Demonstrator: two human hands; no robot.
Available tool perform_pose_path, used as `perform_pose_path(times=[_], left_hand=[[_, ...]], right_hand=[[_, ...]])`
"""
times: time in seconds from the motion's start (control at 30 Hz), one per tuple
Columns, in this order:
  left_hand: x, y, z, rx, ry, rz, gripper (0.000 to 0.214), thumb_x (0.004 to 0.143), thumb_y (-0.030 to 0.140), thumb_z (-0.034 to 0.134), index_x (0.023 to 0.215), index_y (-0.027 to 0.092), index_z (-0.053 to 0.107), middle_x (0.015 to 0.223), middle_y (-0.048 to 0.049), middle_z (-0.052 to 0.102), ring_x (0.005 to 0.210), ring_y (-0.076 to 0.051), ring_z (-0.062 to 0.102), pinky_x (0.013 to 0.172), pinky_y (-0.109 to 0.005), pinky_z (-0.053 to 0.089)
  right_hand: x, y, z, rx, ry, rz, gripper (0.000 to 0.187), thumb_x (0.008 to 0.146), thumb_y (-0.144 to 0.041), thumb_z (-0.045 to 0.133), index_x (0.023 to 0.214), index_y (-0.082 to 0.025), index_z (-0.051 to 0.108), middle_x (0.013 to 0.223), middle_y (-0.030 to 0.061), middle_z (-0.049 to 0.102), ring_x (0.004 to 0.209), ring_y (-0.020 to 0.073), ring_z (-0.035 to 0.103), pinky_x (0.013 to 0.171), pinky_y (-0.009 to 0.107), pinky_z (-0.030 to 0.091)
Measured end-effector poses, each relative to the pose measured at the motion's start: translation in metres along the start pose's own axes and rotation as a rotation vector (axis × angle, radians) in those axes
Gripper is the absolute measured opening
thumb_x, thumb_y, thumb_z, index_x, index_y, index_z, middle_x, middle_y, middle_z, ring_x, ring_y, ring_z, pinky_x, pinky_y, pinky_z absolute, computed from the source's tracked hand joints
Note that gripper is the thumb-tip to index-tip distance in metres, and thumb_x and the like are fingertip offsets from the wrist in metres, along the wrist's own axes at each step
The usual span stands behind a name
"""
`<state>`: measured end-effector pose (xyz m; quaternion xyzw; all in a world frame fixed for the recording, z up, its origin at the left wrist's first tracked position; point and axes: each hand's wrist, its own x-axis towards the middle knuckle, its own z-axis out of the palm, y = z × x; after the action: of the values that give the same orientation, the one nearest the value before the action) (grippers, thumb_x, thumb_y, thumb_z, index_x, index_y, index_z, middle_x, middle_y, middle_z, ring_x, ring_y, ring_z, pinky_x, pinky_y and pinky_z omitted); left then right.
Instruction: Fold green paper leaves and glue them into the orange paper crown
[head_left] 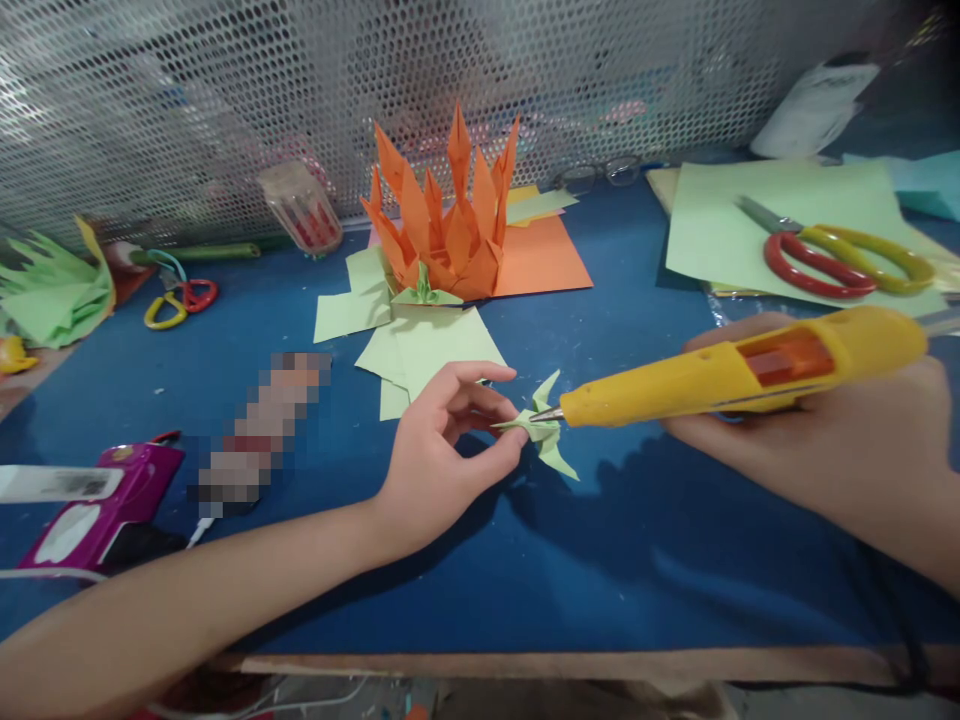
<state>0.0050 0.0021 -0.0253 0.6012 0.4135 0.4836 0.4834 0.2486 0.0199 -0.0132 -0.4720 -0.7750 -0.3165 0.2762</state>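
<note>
Two hands of yours are busy over the blue table [675,570]: your left hand [442,460] pinches one point of a small green paper star [551,435] between thumb and fingers, and your right hand [847,450] is wrapped round a yellow glue gun [660,390], though the gun hides some of those fingers. The star is right in front of you, with the gun's metal tip at its middle; whether tip and paper touch, you cannot tell. The gun's body has a window with something orange-red inside. Behind your left hand, green paper squares [450,345] overlap, and beyond them stands an orange paper flower [416,215], its pointed petals rising in a ring like a bowl, with a green paper piece [427,293] at its base; the bottom of the ring is hidden from you. To its left, a clear jar [289,195] leans near the metal mesh [450,60], with small red bits [319,232] gathered in its lower part. At the far right, a whitish container [814,105] stands tilted, and you cannot make out its contents. Nearer you on that side, red-and-yellow scissors [821,236] lie on a green sheet [720,220].
</note>
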Motion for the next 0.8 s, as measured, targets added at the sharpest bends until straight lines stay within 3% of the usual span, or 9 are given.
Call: perform_pose_path(times=[0.43, 0.6, 0.8], left_hand=[[-0.0014, 0.001, -0.0004, 0.024, -0.019, 0.015, 0.032, 0.074, 0.003, 0.065, 0.099, 0.022, 0.061, 0.079, 0.0057, 0.061, 0.077, -0.005, 0.061, 0.076, -0.01, 0.051], [-0.0014, 0.0006, -0.0003, 0.002, -0.038, 0.02, 0.032, 0.075, 0.001, 0.064, 0.099, 0.023, 0.058, 0.078, 0.0058, 0.06, 0.077, -0.005, 0.061, 0.075, -0.011, 0.051], [-0.0018, -0.0004, -0.0005, -0.025, -0.047, 0.012, 0.033, 0.076, 0.001, 0.063, 0.099, 0.023, 0.056, 0.08, 0.0056, 0.06, 0.077, -0.005, 0.06, 0.076, -0.012, 0.051]], right_hand=[[-0.0001, -0.0003, 0.0001, 0.036, 0.016, -0.023, 0.027, 0.084, -0.041, 0.041, 0.07, -0.021, 0.054, 0.051, 0.0019, 0.063, 0.039, 0.0166, 0.06, 0.037, 0.023, 0.038], [-0.0031, 0.0002, 0.0006, 0.058, -0.032, 0.025, 0.021, 0.077, -0.042, 0.046, 0.071, -0.023, 0.054, 0.051, -0.0014, 0.064, 0.041, 0.0171, 0.06, 0.038, 0.023, 0.035], [-0.0014, 0.0006, -0.0011, 0.069, 0.012, -0.019, 0.024, 0.081, -0.04, 0.044, 0.071, -0.021, 0.055, 0.05, 0.0004, 0.064, 0.04, 0.0156, 0.06, 0.037, 0.023, 0.034]])
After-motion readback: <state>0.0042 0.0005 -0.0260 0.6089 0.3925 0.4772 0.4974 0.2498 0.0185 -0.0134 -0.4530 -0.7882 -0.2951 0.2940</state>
